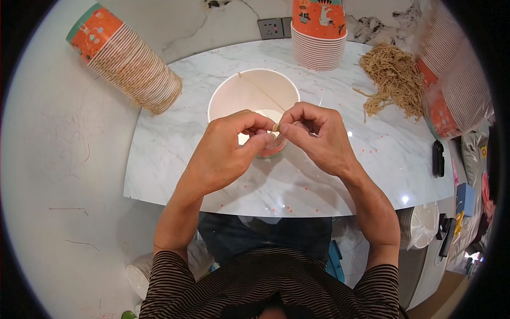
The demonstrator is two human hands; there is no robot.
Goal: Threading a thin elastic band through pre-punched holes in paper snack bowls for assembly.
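A paper bucket [228,98], white inside, stands on the marble-patterned table [170,159] in front of me, its open mouth facing up. A tan cord [261,92] runs from its far rim across the opening to my fingers. Above the near rim, my left hand [223,151] pinches the cord between thumb and forefinger. Close against it, my right hand [324,138] pinches the same cord, where a small loop or knot shows between the fingertips. Both hands hide the bucket's near side, apart from a patch of its coloured outer wall beneath them.
Nested paper buckets [133,66] lean at the far left, with tan cords along them. More buckets [319,45] are stacked at the back, near a wall socket [271,28]. A heap of tan cords [393,77] lies beside plastic-wrapped buckets [465,101]. A black object [438,158] sits at the right edge.
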